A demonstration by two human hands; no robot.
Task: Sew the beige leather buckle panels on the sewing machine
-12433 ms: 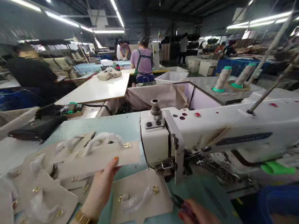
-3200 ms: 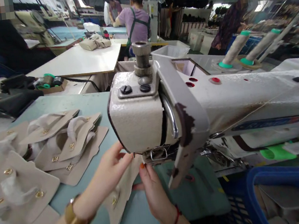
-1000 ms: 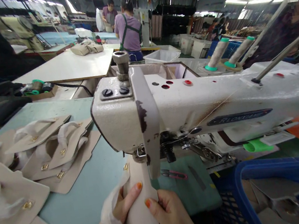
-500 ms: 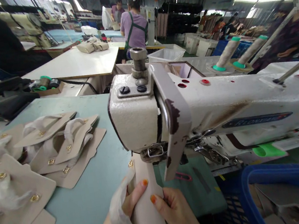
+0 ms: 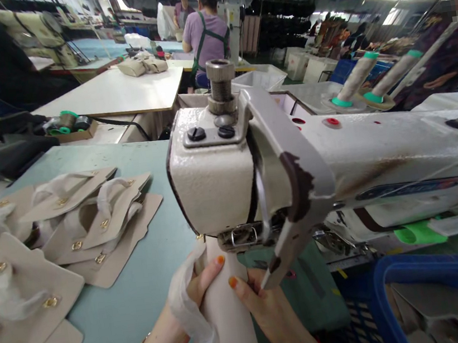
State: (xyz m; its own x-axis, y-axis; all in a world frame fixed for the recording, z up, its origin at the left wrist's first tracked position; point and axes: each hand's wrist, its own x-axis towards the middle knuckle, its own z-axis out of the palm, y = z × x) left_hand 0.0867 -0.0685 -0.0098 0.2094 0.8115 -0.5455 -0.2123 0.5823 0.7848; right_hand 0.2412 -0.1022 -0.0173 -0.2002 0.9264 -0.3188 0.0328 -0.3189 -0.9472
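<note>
While the left hand (image 5: 202, 285) and right hand (image 5: 266, 300) grip the panel (image 5: 232, 320) from either edge, thumbs on top, its far end sits beneath the machine (image 5: 214, 187), the near stretch outside it, so this piece looks partway done. Whether the pile (image 5: 54, 273) at left is done cannot be told. At right, a basket (image 5: 382, 278) holds grey pieces (image 5: 443, 296).

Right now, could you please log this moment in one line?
left fingers: holding beige panel | right fingers: gripping panel's right edge | panel's far end: under sewing machine head
</note>
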